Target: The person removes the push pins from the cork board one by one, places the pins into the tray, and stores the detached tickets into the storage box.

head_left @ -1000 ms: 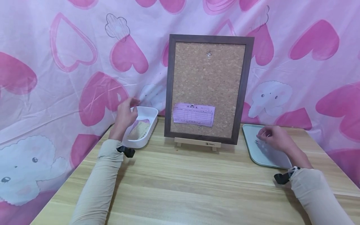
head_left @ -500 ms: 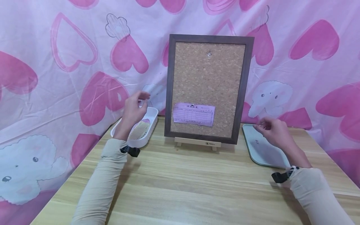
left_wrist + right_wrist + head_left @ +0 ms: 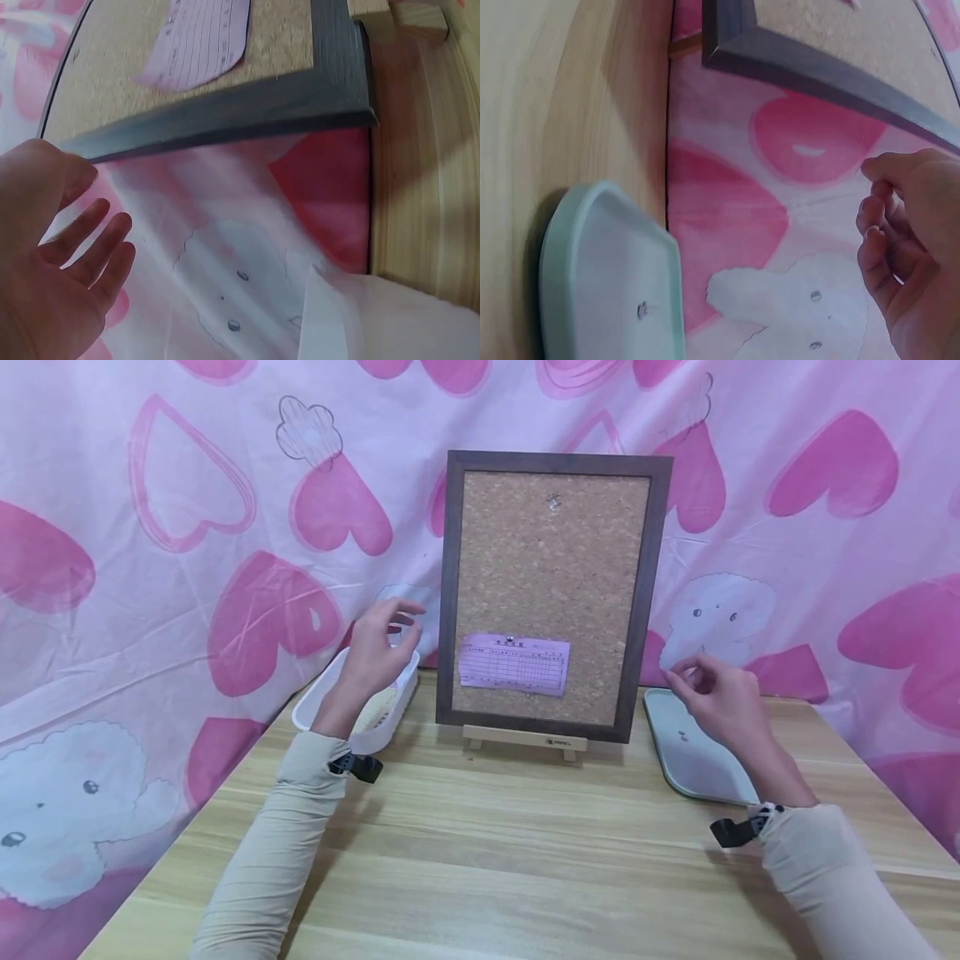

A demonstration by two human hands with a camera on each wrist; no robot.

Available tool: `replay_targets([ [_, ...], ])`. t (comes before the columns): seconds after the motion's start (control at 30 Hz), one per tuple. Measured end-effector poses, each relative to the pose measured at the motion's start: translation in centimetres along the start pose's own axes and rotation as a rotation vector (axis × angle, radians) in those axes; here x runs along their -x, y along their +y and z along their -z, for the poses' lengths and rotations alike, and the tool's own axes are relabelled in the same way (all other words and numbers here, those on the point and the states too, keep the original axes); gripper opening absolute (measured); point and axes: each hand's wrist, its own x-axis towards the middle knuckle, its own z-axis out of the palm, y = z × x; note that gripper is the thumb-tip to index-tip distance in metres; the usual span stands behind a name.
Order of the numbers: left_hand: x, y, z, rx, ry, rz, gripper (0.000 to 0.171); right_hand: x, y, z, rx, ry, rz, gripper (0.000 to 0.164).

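Observation:
My left hand (image 3: 377,647) hovers above the near end of the white bin (image 3: 408,697), fingers loosely bent and holding nothing. In the left wrist view that hand (image 3: 64,262) appears beside the dark frame of the corkboard (image 3: 555,577). Over the pale green tray (image 3: 660,743) my right hand (image 3: 723,697) is raised, thumb and forefinger pinched together. A tiny push pin, mostly hidden, seems to be between the fingertips (image 3: 870,166). Low on the cork, a purple printed slip (image 3: 513,667) is fixed by a pin at its top edge.
Another small pin (image 3: 683,735) lies on the tray. A clear pin (image 3: 553,503) sticks in the cork near the top. A beige paper slip (image 3: 375,710) lies in the bin. The board leans on a wooden stand (image 3: 525,737), in front of a pink heart-patterned cloth (image 3: 345,502).
My left hand has risen from the bin and moved right, towards the board. My right hand has lifted off the tray and shifted slightly left.

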Motion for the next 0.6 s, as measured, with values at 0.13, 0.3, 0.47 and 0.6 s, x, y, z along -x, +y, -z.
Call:
replay_targets([
  [0.13, -0.1, 0.7, -0.8, 0.0, -0.048, -0.025, 0.023, 0.0, -1.2, -0.2, -0.05, 0.011, 0.027, 0.021],
  [0.3, 0.3, 0.9, -1.6, 0.002, -0.092, -0.012, 0.023, -0.2, -2.5, -0.9, -0.093, 0.01, 0.108, 0.013],
  [0.47, 0.4, 1.1, -2.1, -0.003, -0.124, 0.004, 0.024, -0.4, -3.6, -2.0, -0.123, 0.039, 0.192, 0.004],
  [0.6, 0.5, 1.2, -2.8, 0.002, -0.142, 0.013, 0.024, -0.5, -4.7, -2.6, -0.149, 0.03, 0.225, 0.007],
])
